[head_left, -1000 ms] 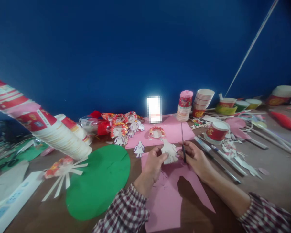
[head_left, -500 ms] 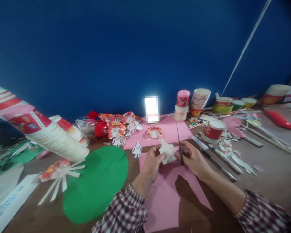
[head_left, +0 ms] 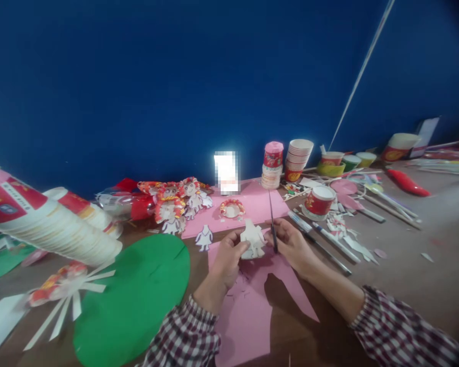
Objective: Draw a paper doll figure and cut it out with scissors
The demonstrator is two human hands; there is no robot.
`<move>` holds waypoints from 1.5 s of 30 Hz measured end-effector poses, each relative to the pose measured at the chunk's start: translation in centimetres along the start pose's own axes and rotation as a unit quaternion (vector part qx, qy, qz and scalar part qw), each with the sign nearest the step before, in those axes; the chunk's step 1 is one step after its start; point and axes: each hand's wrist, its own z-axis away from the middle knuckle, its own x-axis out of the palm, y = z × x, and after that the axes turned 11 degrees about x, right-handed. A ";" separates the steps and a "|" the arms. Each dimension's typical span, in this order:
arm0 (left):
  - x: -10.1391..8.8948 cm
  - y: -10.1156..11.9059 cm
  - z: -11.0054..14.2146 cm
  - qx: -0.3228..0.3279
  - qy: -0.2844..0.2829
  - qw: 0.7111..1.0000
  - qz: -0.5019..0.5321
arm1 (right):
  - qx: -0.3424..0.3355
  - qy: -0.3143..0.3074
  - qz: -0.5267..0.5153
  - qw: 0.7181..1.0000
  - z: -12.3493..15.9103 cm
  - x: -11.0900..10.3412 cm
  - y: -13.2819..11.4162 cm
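Paper cutout: between the hands, over pink paper
Left hand: thumb and fingers pinching its left side
Right hand: curled around scissors, just beside it

The cutout which I hold is of matt, smooth paper. My scissors seem to have metal blades. My sleeves are of crinkled cloth. The green sheet appears matt, the leaning cups look like paper, the red pouch like glossy plastic.
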 end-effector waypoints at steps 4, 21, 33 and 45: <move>0.1 0.0 0.0 -0.009 -0.003 1.000 0.004 | 0.001 -0.005 -0.005 1.000 0.1 0.0 -0.1; 0.3 0.5 0.6 -0.021 -0.020 0.996 -0.085 | -0.013 -0.001 0.003 1.000 0.2 0.1 -0.4; 1.2 0.4 0.9 0.002 0.026 0.999 0.025 | 0.012 -0.046 -0.010 0.999 0.4 0.3 0.5; 2.9 -0.1 1.8 -0.050 0.062 0.996 0.028 | 0.016 -0.032 -0.127 0.991 0.9 1.4 0.9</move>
